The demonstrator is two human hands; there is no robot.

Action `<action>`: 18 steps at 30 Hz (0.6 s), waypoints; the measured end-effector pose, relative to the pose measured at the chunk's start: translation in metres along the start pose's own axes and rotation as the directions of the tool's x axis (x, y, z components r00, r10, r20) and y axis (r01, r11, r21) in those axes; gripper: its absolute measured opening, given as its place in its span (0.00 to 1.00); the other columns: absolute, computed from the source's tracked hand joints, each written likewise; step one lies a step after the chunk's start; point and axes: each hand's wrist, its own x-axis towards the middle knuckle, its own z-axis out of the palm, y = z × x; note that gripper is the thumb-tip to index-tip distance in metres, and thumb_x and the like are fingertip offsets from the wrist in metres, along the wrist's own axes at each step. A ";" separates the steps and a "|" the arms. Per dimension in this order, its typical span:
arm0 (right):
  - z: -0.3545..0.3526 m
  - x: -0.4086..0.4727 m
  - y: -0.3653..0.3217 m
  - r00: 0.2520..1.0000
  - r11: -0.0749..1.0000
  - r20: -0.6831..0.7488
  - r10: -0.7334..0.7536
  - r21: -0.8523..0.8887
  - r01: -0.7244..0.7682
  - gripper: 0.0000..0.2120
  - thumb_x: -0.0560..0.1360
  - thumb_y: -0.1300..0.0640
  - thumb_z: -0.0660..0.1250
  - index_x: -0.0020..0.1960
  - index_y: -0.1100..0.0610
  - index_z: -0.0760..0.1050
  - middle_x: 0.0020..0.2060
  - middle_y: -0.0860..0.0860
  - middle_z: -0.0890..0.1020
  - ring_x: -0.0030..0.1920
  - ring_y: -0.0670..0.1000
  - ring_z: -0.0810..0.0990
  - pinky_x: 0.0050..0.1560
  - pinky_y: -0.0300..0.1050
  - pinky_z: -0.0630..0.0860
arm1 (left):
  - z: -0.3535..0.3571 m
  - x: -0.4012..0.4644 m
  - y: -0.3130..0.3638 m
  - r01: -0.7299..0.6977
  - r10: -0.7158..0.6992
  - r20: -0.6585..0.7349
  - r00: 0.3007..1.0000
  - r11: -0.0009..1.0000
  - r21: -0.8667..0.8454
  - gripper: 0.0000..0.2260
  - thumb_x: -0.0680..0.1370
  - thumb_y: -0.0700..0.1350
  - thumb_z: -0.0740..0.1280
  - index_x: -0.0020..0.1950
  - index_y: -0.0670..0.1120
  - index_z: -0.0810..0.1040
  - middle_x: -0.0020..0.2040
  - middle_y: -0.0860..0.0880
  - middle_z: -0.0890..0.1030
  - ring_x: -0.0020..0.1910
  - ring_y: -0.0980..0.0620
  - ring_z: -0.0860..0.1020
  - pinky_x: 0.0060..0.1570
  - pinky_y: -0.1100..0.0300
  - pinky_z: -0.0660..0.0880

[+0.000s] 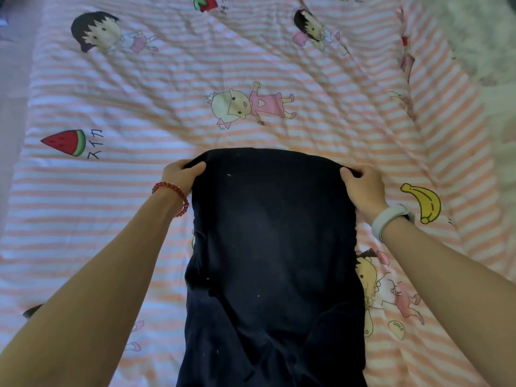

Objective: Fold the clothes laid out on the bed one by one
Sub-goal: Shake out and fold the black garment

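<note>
We look down at a dark navy garment (pixel 268 247) lying lengthwise on the bed, a long strip of cloth running from the bottom edge of the view up to about the middle. Its far end forms a smooth rounded fold; its near part is wrinkled and bunched. A few pale specks of lint dot the fabric.

Our left hand (pixel 181 174) grips the far left corner of the garment, with the thumb on top of the cloth and the fingers curled under its edge. Our right hand (pixel 363 188) grips the far right corner the same way, fingers curled over the edge. Both arms reach forward from the lower corners of the view, one along each side of the cloth.

A red beaded bracelet (pixel 174 195) circles the left wrist, and a pale grey wristband (pixel 389 219) circles the right wrist.

Under the garment lies a quilt (pixel 139 88) with pink and white stripes, creased in places. It is printed with cartoon children, a watermelon slice (pixel 67 141) to the left of the garment, a yellow banana (pixel 424 202) just beyond the right wrist, and a strawberry (pixel 205 2) at the top edge. A white fluffy surface (pixel 480 32) shows at the upper right, beyond the edge of the quilt.
</note>
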 end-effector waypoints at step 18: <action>-0.054 -0.120 0.025 0.794 0.712 0.211 -0.570 -0.356 0.605 0.12 0.77 0.62 0.63 0.60 0.64 0.74 0.46 0.57 0.76 0.49 0.59 0.74 0.44 0.43 0.67 | -0.050 -0.130 -0.032 -0.691 0.642 0.394 0.658 0.307 0.654 0.08 0.71 0.38 0.73 0.49 0.42 0.83 0.39 0.43 0.80 0.39 0.40 0.78 0.38 0.50 0.75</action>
